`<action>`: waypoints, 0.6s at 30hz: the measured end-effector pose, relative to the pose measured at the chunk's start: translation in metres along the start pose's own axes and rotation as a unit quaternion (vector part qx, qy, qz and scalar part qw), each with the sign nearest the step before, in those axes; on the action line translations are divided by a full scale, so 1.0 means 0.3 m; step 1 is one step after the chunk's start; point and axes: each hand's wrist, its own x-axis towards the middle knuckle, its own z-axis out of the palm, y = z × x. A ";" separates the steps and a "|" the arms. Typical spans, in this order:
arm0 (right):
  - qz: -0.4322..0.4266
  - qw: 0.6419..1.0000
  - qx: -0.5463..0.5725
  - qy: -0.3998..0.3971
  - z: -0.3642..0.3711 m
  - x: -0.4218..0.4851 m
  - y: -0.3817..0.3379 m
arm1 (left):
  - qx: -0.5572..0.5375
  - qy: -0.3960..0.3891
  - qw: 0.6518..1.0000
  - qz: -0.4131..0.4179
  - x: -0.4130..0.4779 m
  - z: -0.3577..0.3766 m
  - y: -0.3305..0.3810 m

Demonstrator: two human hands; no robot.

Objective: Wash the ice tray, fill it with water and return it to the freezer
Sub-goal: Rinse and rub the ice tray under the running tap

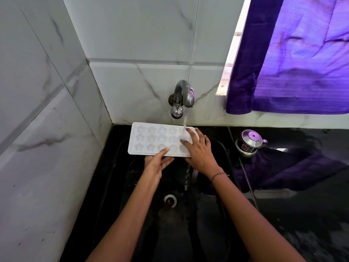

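Observation:
A white ice tray (151, 138) with star-shaped cells is held level over the black sink (217, 148), under the steel tap (183, 95). Water runs from the tap onto the tray's right end and spills down into the basin. My left hand (156, 164) grips the tray's near edge, thumb on top and fingers beneath. My right hand (198, 150) lies flat on the tray's right end with fingers spread over the cells, in the stream. The right cells are hidden by this hand.
The drain (170, 200) sits in the middle of the basin. A small steel kettle (248, 144) stands on the black counter right of the sink. A purple curtain (292, 63) hangs at the upper right. Marble-tiled walls close off the left and back.

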 end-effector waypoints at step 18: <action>0.007 0.998 -0.007 0.067 -0.011 -0.025 0.012 | -0.080 0.001 0.996 0.031 -0.003 0.032 -0.026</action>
